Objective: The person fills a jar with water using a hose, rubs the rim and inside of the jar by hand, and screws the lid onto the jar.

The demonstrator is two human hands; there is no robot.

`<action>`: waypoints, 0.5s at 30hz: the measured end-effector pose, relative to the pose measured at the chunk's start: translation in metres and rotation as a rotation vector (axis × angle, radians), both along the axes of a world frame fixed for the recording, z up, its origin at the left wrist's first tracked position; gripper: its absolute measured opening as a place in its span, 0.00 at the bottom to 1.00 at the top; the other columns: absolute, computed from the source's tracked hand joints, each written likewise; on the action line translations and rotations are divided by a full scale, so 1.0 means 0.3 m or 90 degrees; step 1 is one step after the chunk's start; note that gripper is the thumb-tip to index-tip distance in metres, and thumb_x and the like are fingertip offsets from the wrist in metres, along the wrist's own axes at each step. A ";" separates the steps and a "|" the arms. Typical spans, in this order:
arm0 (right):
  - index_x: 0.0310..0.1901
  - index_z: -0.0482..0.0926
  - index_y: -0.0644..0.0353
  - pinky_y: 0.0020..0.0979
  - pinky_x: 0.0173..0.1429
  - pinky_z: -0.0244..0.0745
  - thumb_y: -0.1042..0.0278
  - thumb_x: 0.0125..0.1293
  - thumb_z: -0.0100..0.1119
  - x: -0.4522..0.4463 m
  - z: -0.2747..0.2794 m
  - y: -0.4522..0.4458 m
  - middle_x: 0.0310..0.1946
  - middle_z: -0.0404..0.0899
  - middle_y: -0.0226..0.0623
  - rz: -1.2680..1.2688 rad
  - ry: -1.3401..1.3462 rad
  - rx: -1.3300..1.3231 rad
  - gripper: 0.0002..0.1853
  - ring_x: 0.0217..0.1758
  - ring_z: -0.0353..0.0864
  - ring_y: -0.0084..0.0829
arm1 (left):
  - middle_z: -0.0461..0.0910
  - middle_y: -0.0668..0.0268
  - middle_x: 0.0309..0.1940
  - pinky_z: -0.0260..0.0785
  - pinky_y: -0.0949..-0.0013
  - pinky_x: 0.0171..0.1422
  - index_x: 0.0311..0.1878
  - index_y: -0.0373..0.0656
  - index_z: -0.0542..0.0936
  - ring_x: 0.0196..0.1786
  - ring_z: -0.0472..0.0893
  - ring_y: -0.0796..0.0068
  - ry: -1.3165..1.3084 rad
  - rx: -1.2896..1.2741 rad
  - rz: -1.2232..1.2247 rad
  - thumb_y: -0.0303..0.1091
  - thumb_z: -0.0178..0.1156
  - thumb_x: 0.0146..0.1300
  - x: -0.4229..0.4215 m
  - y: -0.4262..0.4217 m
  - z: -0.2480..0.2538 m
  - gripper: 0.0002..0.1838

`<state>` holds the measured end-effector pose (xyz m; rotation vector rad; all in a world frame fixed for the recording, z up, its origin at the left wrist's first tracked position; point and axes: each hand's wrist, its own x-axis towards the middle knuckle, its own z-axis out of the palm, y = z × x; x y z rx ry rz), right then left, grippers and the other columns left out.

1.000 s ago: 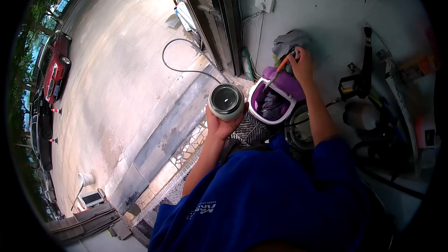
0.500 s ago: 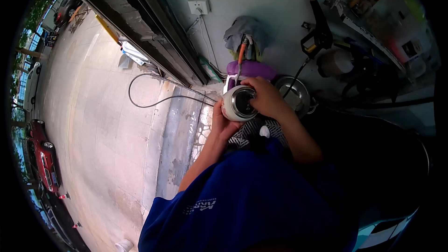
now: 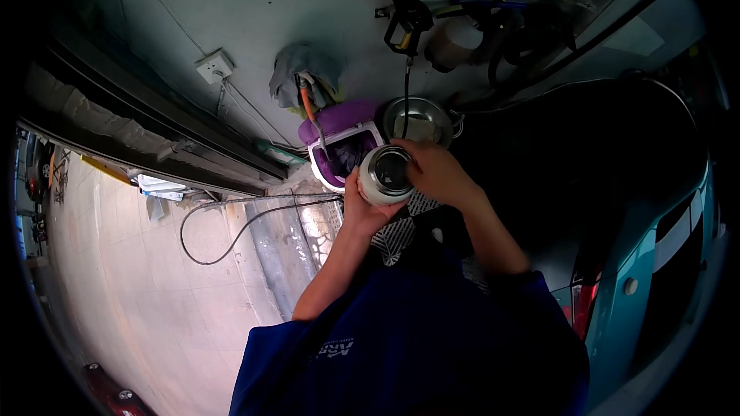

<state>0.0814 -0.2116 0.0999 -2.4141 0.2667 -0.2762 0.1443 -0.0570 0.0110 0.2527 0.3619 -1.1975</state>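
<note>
A white, rounded container (image 3: 378,191) with a shiny metal rim and a dark, reflective top is held in front of my body, its top tilted up toward me. Round its left side and underside curls my left hand (image 3: 367,209), gripping it. My right hand (image 3: 436,172) is closed at the right edge of the rim, with its fingertips partly hidden. Just behind the container stands a white-rimmed purple bin (image 3: 314,156) holding dark contents. An orange-handled tool (image 3: 306,98) reaches down toward the bin.
Behind my right hand sits a metal bowl (image 3: 439,112). A spray gun (image 3: 405,11) hangs on the wall, near a grey cloth (image 3: 287,81) and a socket (image 3: 214,67). A black hose (image 3: 208,262) loops over the floor. At right is a teal vehicle (image 3: 617,323).
My view has swung right, bringing more of the teal vehicle and the bin's opening into sight. My right fingers have shifted from over the container's top to its right rim.
</note>
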 end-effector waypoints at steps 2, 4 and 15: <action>0.52 0.80 0.61 0.40 0.44 0.76 0.69 0.64 0.55 -0.044 -0.012 -0.024 0.35 0.83 0.48 0.021 -0.061 0.083 0.16 0.39 0.84 0.44 | 0.72 0.61 0.64 0.65 0.48 0.68 0.63 0.52 0.73 0.66 0.71 0.58 -0.017 -0.031 -0.015 0.60 0.46 0.66 -0.023 -0.018 -0.011 0.30; 0.49 0.81 0.62 0.40 0.44 0.76 0.67 0.63 0.56 -0.076 0.015 -0.048 0.35 0.83 0.48 -0.006 -0.035 0.039 0.14 0.39 0.84 0.44 | 0.72 0.61 0.64 0.65 0.48 0.68 0.63 0.52 0.73 0.67 0.70 0.58 -0.033 -0.028 -0.024 0.59 0.47 0.65 -0.056 -0.050 -0.003 0.30; 0.23 0.85 0.52 0.35 0.31 0.75 0.64 0.41 0.69 -0.162 -0.031 -0.191 0.23 0.85 0.32 0.029 -0.028 -0.450 0.05 0.30 0.85 0.35 | 0.66 0.56 0.65 0.76 0.54 0.58 0.65 0.42 0.68 0.69 0.62 0.49 0.099 -0.116 -0.138 0.44 0.66 0.55 -0.219 -0.221 -0.150 0.35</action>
